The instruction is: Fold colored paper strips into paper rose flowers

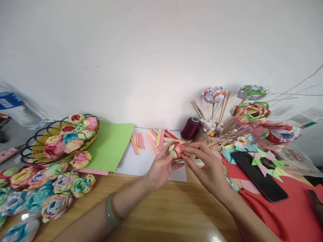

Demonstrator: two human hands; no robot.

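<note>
A small paper flower (177,150) with red, pink and green petals is held up in front of me, above the table. My left hand (161,167) is closed around it from the left, with the thumb near its lower side. The fingertips of my right hand (205,164) pinch at the petals on the flower's right edge. Behind the flower lie folded paper strips (158,138) in pink, yellow and red, on a white sheet (128,164). A roll of white tape (198,160) is partly hidden behind my right hand.
A yellow basket (37,144) of paper flowers stands left, with more paper flowers (57,201) before it. Green paper (111,144) lies beside it. A maroon thread spool (191,128), a phone (259,176), red-handled scissors (262,208) and stemmed paper flowers (251,112) occupy the right.
</note>
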